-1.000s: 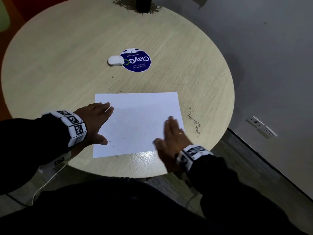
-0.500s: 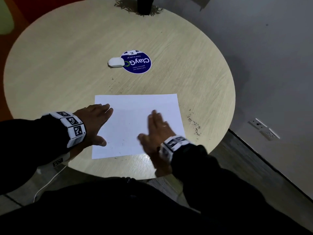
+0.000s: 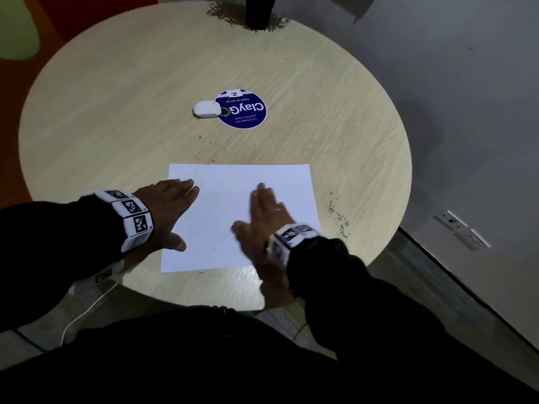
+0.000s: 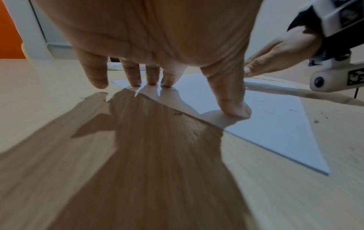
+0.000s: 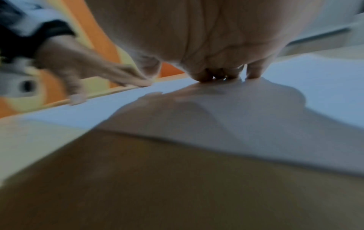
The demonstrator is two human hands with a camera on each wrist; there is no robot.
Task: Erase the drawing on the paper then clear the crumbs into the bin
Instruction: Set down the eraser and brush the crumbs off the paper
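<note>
Pressing flat on the paper [image 3: 239, 199] — left hand [image 3: 166, 211] at its edge, right hand [image 3: 262, 211] mid-sheet, fingers straight, grasping nothing.

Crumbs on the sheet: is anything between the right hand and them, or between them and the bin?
Nothing blocks the right hand: it lies flat on the paper among the specks. The left hand only presses the sheet's left edge. Most crumbs lie right of the paper. No bin is visible, so that path cannot be judged.

Dim light, hard shadows; right-wrist view blurred (motion smear).
</note>
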